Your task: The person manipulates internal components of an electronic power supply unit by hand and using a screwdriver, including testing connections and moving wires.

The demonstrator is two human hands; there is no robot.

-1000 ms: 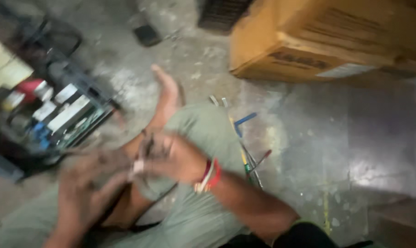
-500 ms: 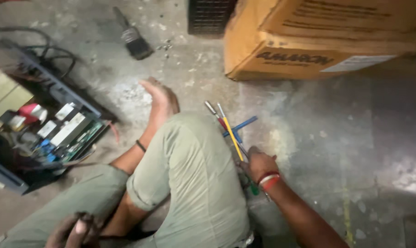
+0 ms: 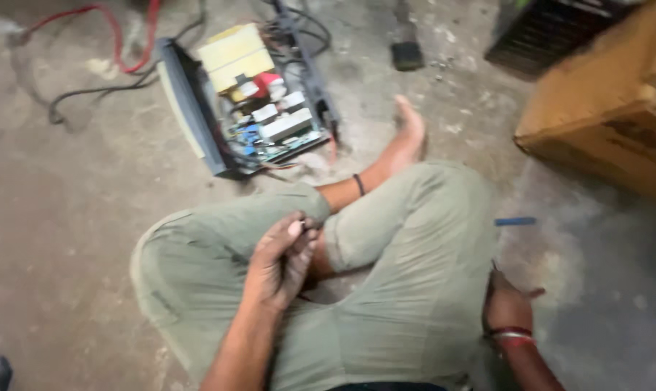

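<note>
I sit cross-legged on a concrete floor in olive trousers (image 3: 415,289). My left hand (image 3: 281,257) rests over my left knee with its fingers curled against the thumb; nothing shows clearly inside it. My right hand (image 3: 509,300), with a red bangle (image 3: 512,334) at the wrist, is low on the floor beside my right knee, and the knee hides its fingers. A blue tool handle (image 3: 515,221) lies on the floor a little beyond that hand. My bare foot (image 3: 409,134) points toward an opened electronic unit (image 3: 259,108).
The opened unit shows a yellow block, white parts and a circuit board. Red and black cables (image 3: 118,29) trail to its left. A cardboard box (image 3: 603,108) stands at the right, with a black crate (image 3: 545,36) behind it. A dark brush-like object (image 3: 408,54) lies ahead.
The view has swung left, so the unit now lies ahead. My hands, together a second ago, have parted. The right went down by the knee and the left rose onto the left knee.
</note>
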